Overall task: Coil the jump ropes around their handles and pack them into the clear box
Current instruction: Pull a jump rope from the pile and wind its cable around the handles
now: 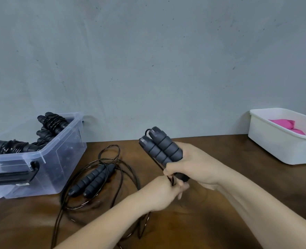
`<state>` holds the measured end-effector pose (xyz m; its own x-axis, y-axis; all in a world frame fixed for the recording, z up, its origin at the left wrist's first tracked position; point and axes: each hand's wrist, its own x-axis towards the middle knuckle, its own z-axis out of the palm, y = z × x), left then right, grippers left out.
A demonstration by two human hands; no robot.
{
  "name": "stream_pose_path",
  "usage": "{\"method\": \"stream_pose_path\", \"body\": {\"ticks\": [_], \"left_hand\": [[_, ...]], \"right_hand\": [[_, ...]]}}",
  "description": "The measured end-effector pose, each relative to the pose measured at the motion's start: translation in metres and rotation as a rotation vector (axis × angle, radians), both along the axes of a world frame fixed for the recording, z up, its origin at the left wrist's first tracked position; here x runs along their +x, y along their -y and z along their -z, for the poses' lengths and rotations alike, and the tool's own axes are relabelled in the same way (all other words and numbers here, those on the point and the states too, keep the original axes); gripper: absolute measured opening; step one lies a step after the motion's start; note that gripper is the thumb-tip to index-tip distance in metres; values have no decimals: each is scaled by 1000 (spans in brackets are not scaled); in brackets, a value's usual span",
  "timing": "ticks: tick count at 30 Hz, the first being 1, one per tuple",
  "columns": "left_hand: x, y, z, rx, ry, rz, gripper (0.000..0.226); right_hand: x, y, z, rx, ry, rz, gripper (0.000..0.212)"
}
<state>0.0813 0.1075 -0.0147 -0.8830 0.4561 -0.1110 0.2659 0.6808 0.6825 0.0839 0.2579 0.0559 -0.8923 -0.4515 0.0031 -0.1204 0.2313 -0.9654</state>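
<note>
My right hand (190,164) grips a pair of dark grey foam jump rope handles (162,149), held side by side and tilted up to the left above the table. Just below them my left hand (162,193) pinches the thin black rope (171,179) close to the handles' lower ends. A second jump rope (93,178) lies uncoiled on the brown table, its two handles together inside loose loops of cord. The clear box (46,155) stands at the left and holds several coiled ropes (53,123).
A white plastic tub (281,150) with something pink (285,125) inside sits at the back right of the table. A grey wall runs behind the table. Loose rope loops (62,209) trail toward the table's front edge.
</note>
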Motion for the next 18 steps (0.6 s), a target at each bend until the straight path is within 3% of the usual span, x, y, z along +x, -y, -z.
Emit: {"method": "stream_pose_path", "body": {"ticks": [3,8,12,15,18], "left_hand": [[6,7,-4,-70,88,53,52],[3,8,4,-219,36,29,39],[3,23,6,-346,-188,-14,32],[10,39,-1,-295,-337,1,34],[14,56,-19,-216,-365,29,37]], "right_hand": [[3,-5,-3,-64,226,-171,33],[-12,-2,13,-123,219,-115,59],[-28,-13,24,-96,131,-39,74],[-38,-22,30,112,-67,-2,84],[-44,-30,33,412,-251,-22,90]]}}
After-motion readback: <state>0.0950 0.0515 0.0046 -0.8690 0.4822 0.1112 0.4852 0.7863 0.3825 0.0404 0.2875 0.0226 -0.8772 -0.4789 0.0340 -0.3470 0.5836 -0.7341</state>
